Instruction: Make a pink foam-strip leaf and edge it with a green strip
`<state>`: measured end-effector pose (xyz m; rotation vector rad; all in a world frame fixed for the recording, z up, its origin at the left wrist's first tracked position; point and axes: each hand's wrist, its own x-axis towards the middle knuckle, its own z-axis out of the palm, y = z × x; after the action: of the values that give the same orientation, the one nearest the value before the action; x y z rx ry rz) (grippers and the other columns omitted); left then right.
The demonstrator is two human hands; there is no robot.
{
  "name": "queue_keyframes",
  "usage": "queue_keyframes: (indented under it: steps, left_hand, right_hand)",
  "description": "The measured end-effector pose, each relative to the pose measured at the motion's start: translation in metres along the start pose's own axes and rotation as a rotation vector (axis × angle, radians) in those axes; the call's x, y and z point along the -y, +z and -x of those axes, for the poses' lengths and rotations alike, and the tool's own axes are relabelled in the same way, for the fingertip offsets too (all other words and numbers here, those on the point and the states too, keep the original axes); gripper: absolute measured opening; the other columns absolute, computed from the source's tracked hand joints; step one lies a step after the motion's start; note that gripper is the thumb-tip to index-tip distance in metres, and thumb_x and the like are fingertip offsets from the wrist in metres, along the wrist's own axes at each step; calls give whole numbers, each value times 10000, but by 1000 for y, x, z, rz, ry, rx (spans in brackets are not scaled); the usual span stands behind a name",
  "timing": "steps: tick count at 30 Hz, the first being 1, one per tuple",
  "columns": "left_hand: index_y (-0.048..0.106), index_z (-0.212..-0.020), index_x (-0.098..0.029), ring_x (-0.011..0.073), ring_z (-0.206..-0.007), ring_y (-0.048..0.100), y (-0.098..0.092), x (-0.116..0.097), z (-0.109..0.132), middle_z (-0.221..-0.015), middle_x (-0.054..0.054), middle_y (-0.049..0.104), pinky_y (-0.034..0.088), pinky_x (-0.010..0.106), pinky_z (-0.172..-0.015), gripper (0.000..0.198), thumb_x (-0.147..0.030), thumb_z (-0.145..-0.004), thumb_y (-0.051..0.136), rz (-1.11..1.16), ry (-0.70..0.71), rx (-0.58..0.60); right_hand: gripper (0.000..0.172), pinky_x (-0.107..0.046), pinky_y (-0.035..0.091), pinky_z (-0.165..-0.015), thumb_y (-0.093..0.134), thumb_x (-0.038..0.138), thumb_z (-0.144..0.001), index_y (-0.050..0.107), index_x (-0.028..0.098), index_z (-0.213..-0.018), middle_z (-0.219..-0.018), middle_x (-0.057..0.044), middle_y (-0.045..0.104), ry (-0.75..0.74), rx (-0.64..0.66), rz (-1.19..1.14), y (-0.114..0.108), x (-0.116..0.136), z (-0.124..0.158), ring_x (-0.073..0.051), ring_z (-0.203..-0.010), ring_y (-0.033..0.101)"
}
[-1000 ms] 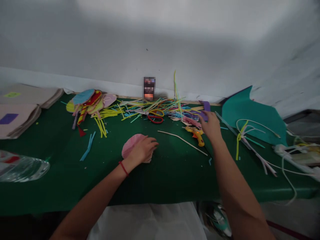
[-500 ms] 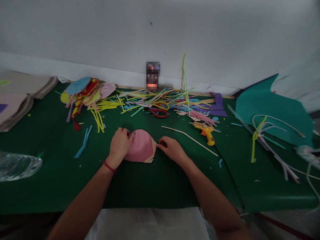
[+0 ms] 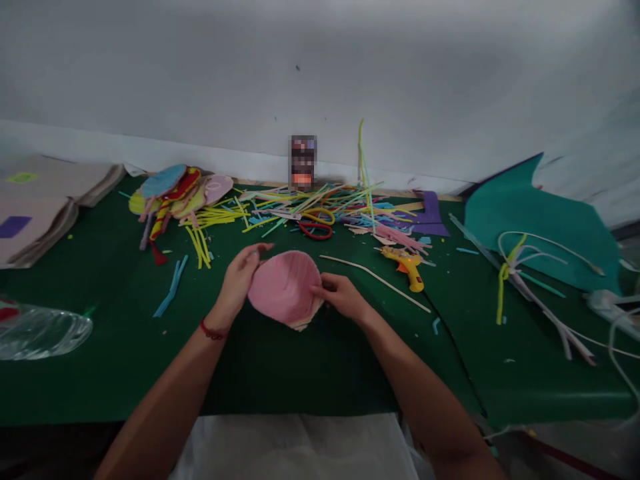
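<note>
A flat, roundish pink craft piece (image 3: 283, 287) is at the middle near side of the green table, its surface finely striped and cream strips showing along its lower right edge. My right hand (image 3: 345, 297) pinches that piece at its right edge, thumb on top and fingers partly behind. At the opposite edge is my left hand (image 3: 240, 277), wearing a red bracelet, its fingers stretched out past the upper left rim. The left palm side seems to touch the piece; the exact contact is hidden.
Scissors (image 3: 315, 223) lie on a heap of coloured strips (image 3: 345, 200) by the wall. A yellow glue gun (image 3: 411, 270) with a black cord rests at right, near a thin pale stick (image 3: 375, 275). A clear bottle (image 3: 45, 333) lies left; teal sheet (image 3: 545, 227) stands right.
The pink piece has turned and shows more of its face. My right hand has moved from its corner onto its right edge, and my left fingers have come off its top and straightened.
</note>
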<state>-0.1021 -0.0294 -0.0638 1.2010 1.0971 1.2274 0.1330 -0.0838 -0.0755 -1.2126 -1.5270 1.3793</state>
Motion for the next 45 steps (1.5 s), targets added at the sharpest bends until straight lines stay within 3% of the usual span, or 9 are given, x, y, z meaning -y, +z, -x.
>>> queue_keyframes:
  steps: [3, 6, 10, 14, 23, 28, 34, 39, 45]
  left_hand:
    - [528, -1208, -213, 242, -1187, 575, -3, 3, -4, -1418, 135, 485, 483, 399, -956, 555, -647, -885, 401, 300, -96, -57]
    - [509, -1254, -185, 267, -1217, 559, 3, 10, 0, -1391, 168, 510, 477, 430, -987, 559, -606, -891, 449, 419, -274, 120]
    - [466, -1325, -191, 226, -986, 677, 20, 20, 14, -1139, 119, 676, 537, 377, -904, 641, -272, -753, 743, 384, -379, 349]
    - [499, -1281, -205, 179, -881, 692, 22, 20, 16, -991, 62, 711, 574, 263, -759, 678, -165, -670, 791, 340, -360, 257]
    - [447, -1211, -147, 167, -685, 680, 14, 17, 12, -778, 6, 665, 566, 304, -657, 609, -147, -680, 745, 26, -494, 162]
    - [520, -1115, -165, 182, -580, 616, 4, 6, 16, -700, 1, 601, 481, 297, -544, 322, -347, -857, 581, -668, -219, 73]
    - [577, -1067, -123, 279, -1034, 585, -2, -18, -35, -1094, 150, 600, 476, 356, -832, 226, -266, -900, 526, -1344, 193, 88]
    - [568, -1077, -66, 305, -1073, 569, 3, -6, -97, -1141, 198, 576, 460, 368, -880, 255, -236, -892, 525, -1482, 154, 170]
    - [600, -979, -100, 293, -986, 627, -3, 9, -115, -1025, 184, 633, 477, 358, -830, 191, -178, -899, 445, -1466, 128, 271]
  right_hand:
    - [416, -229, 408, -474, 700, 577, -698, 599, 184, -790, -665, 27, 571, -58, -245, -172, -4, -1, -4, -108, -561, 499]
    - [391, -238, 442, -484, 733, 539, -675, 609, 186, -790, -686, 17, 592, -95, -394, -243, -7, -3, -8, -116, -585, 510]
    - [371, -248, 481, -495, 746, 515, -667, 632, 188, -800, -697, 13, 615, -80, -389, -280, -3, -6, -11, -126, -607, 535]
    - [395, -281, 532, -558, 692, 527, -721, 664, 196, -934, -833, -17, 680, -59, -278, -243, 1, -11, -10, -168, -727, 610]
    - [178, -346, 496, -770, 571, 291, -866, 705, 194, -932, -952, -85, 663, -188, -406, 618, -50, 7, -41, -206, -832, 625]
    - [178, -306, 452, -813, 557, 207, -902, 725, 199, -961, -1018, -86, 657, -237, -187, 978, -47, 39, -118, -204, -949, 610]
    - [265, -287, 457, -761, 521, 178, -916, 653, 209, -1144, -1172, -109, 589, -213, -99, 1286, -8, 41, -175, -228, -1058, 557]
    - [307, -323, 459, -788, 434, 134, -929, 631, 173, -1161, -1227, -157, 529, -190, -102, 1367, -3, 29, -181, -260, -1088, 515]
    - [335, -349, 443, -774, 364, 132, -948, 608, 168, -1176, -1233, -177, 516, -168, -145, 1426, -13, 21, -175, -274, -1058, 501]
